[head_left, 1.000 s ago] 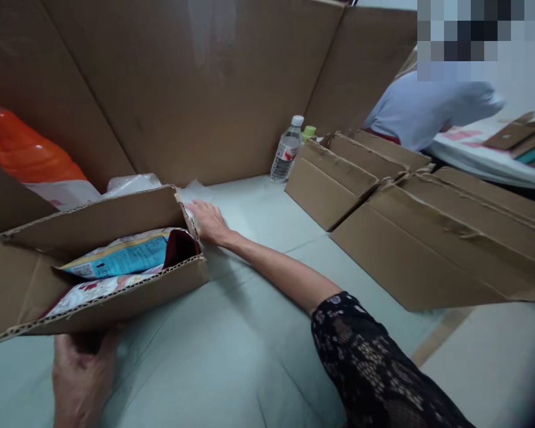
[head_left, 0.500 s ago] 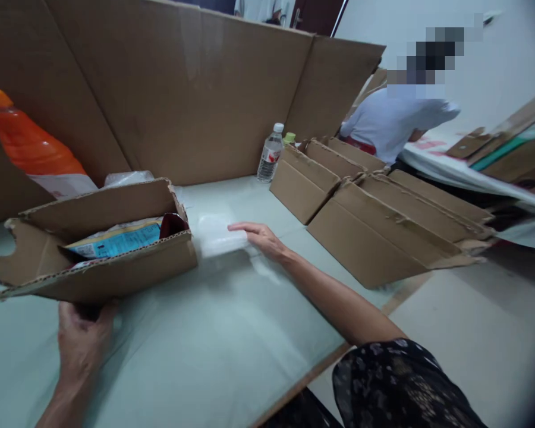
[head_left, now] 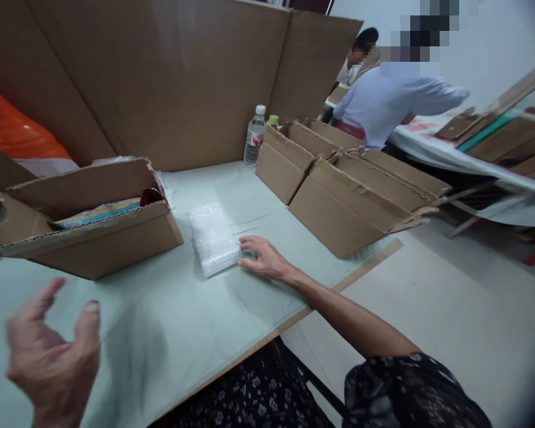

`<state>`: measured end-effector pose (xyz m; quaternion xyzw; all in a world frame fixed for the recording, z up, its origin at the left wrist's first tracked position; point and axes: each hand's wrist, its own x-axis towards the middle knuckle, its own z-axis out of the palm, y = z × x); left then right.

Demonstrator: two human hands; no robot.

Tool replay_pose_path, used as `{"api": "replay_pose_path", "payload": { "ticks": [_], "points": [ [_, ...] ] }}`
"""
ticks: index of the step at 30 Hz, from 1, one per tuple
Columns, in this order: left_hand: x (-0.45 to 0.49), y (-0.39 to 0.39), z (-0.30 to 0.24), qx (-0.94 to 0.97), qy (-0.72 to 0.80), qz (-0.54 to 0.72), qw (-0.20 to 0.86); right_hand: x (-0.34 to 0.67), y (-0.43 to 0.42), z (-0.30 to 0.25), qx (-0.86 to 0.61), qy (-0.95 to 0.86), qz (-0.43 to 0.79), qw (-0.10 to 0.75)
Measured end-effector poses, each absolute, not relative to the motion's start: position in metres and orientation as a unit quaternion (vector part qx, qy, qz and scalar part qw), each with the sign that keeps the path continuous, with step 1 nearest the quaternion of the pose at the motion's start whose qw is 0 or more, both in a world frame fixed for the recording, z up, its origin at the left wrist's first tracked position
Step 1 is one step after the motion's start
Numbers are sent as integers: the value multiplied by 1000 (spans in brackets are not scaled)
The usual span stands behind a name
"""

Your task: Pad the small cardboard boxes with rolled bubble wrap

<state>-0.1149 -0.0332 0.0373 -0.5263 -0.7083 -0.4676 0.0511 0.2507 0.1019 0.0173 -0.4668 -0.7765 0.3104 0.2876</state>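
A folded piece of bubble wrap [head_left: 214,238] lies flat on the pale green table covering. My right hand [head_left: 265,258] rests at its right edge, thumb and fingers apart, the fingertips at or just touching the wrap. My left hand [head_left: 53,351] is raised at the lower left, palm up, fingers spread, with nothing in it. Just beyond it stands an open cardboard box [head_left: 116,238] with a blue and yellow packet [head_left: 102,214] and a dark red item [head_left: 151,197] inside, partly hidden by the box wall.
Tall cardboard panels [head_left: 160,77] close off the back. An orange bottle [head_left: 22,128] stands behind the box at left. A clear water bottle [head_left: 254,137] is beside several open cardboard boxes [head_left: 339,214] on the right. A person in a light shirt [head_left: 383,101] sits beyond.
My left hand has come away from the cardboard box and opened. The bubble wrap that my right hand held now lies on the table, its fingers loosened. The view has shifted slightly.
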Motion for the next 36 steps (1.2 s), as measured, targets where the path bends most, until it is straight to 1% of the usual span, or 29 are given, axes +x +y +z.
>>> {"api": "replay_pose_path", "payload": {
  "ticks": [2,3,6,9,11,15,18,20,23,26,29,33,36],
  "points": [
    [-84,-47,42,-583,-682,-441,22,237,102,16,-456,-758,330,331],
    [-70,-52,42,-610,-668,-427,-10,231,102,17,-448,-739,354,356],
    [-42,-55,37,-626,-658,-400,-125,215,101,29,-422,-647,488,407],
    [-30,-51,30,-582,-672,-403,-218,209,95,42,-402,-516,626,424],
    [-23,-46,26,-547,-665,-426,-277,207,89,47,-395,-448,683,421],
    [1,-35,19,-457,-609,-492,-422,207,68,42,-373,-364,758,392],
    [22,-30,17,-384,-555,-526,-518,206,52,33,-363,-329,788,371],
    [31,-29,19,-343,-530,-539,-558,209,43,28,-366,-320,792,369],
    [32,-31,28,-295,-546,-516,-591,220,39,24,-396,-358,768,355],
    [20,-43,41,-272,-574,-468,-614,239,42,28,-441,-457,693,342],
    [7,-62,51,-270,-592,-422,-631,257,43,32,-465,-594,559,346],
    [1,-87,51,-271,-597,-372,-658,264,37,26,-397,-804,345,278],
    [5,-89,49,-266,-574,-362,-685,259,30,16,-351,-869,245,247]
  ]
}}
